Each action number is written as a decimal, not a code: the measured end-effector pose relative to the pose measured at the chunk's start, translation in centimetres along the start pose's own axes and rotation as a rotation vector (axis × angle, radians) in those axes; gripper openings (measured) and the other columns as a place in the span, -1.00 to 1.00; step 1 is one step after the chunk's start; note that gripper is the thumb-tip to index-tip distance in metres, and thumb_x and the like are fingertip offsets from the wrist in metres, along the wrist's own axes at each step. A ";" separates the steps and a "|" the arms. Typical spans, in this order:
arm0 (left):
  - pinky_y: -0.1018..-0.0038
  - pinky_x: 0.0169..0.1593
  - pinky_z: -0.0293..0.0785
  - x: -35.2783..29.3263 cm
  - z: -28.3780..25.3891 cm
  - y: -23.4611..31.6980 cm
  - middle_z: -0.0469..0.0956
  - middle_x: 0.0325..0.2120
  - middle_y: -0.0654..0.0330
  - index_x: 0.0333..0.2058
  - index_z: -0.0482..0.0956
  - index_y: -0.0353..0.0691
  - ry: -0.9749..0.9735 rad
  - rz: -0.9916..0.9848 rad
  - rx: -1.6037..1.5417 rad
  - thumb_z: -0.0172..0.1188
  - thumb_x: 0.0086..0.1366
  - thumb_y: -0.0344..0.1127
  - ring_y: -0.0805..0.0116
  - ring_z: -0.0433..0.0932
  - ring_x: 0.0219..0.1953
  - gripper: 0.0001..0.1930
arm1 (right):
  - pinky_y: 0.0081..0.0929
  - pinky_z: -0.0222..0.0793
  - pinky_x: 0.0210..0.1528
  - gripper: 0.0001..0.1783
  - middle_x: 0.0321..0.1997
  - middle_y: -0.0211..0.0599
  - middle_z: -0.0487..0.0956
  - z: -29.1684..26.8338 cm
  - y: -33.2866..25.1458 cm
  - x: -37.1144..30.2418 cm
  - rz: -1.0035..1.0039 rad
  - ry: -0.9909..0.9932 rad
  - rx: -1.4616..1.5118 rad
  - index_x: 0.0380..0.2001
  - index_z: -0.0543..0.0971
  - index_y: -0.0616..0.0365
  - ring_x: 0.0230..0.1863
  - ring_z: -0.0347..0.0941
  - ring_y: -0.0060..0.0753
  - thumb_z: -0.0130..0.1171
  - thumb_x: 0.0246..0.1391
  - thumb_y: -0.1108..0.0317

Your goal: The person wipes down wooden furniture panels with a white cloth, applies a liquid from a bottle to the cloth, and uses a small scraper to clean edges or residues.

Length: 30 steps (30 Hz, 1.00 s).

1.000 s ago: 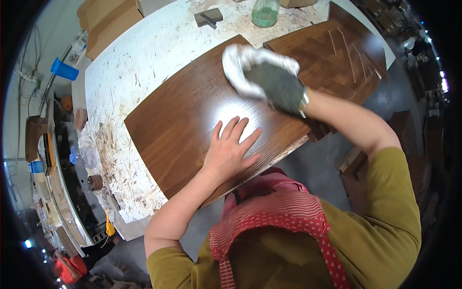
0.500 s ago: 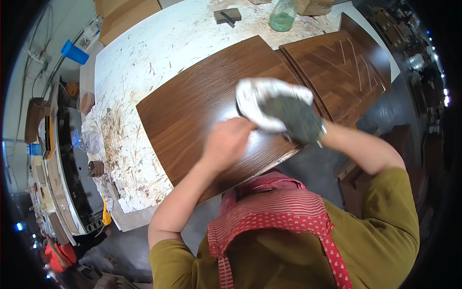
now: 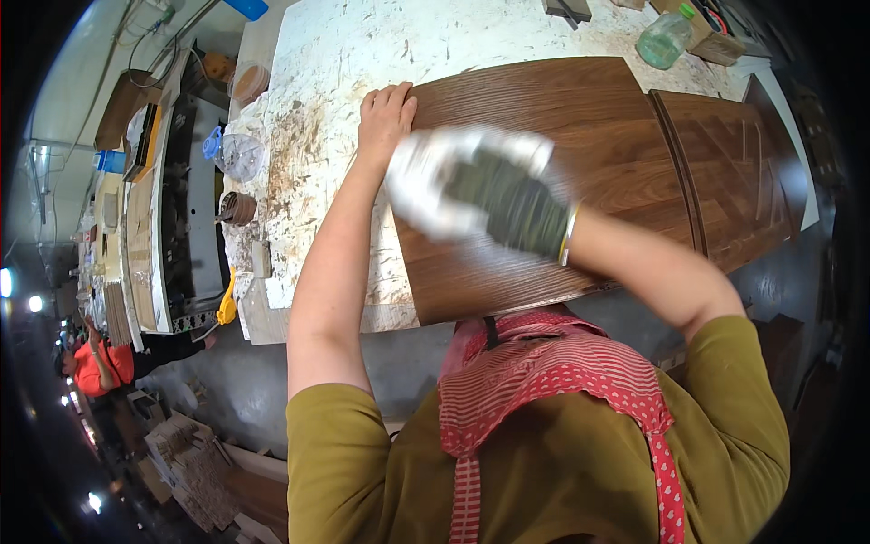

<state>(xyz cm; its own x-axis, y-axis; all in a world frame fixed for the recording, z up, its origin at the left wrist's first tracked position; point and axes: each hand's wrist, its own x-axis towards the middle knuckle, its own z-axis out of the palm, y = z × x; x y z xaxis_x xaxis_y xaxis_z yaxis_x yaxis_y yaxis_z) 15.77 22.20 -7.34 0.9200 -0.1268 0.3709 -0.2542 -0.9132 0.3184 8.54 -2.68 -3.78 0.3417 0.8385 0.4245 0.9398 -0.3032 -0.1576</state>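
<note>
The person wears an olive short-sleeved shirt, a red-and-white patterned apron, and a dark-backed white glove.
</note>
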 end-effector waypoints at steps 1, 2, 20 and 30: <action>0.21 0.19 0.17 0.1 0.0 0.5 0.41 0.01 0.09 0.05 0.41 -0.13 -0.008 -0.033 -0.019 -0.09 0.36 -0.12 -0.04 0.24 0.09 -0.63 | -0.22 0.21 0.16 -0.55 0.05 -0.28 0.45 -0.9 -3.8 -0.2 -0.112 -0.088 0.066 -0.10 0.51 0.10 0.07 0.36 -0.18 0.18 -0.14 0.24; 0.21 0.19 0.17 -0.2 -0.3 1.0 0.41 0.02 0.09 0.04 0.41 -0.13 -0.017 -0.071 -0.032 -0.09 0.36 -0.12 -0.03 0.23 0.10 -0.63 | -0.24 0.22 0.15 -0.55 0.04 -0.33 0.46 -2.6 -6.6 -0.4 -0.230 -0.174 0.140 -0.11 0.53 0.08 0.07 0.36 -0.22 0.19 -0.15 0.23; -0.13 0.23 -0.03 -0.1 -2.6 6.4 0.09 0.28 0.10 0.23 0.18 -0.06 -0.188 0.044 0.249 -0.13 0.35 0.01 0.03 0.02 0.31 -0.47 | -0.23 0.38 -0.14 -0.62 -0.20 -0.05 0.56 -8.9 -6.4 -6.1 0.581 -0.053 0.906 -0.17 0.56 0.02 -0.19 0.51 -0.07 0.06 -0.02 0.09; 0.28 0.12 0.29 -2.2 -4.5 8.4 0.46 0.00 0.10 -0.09 0.50 -0.21 -0.177 0.258 -0.202 0.08 0.16 -0.52 0.06 0.40 0.04 -0.69 | -0.51 0.44 -0.07 -0.58 -0.09 -0.23 0.56 -12.7 -3.9 -20.7 1.181 0.745 1.531 -0.04 0.48 0.33 -0.12 0.50 -0.50 0.14 0.09 0.28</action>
<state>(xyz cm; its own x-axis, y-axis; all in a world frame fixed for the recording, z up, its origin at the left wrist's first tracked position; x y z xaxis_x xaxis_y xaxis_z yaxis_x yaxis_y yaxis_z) 10.24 16.56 -1.59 0.8506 -0.4242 0.3106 -0.5223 -0.7498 0.4062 -2.18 -24.60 -0.65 0.9503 0.1436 -0.2761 -0.3112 0.4291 -0.8479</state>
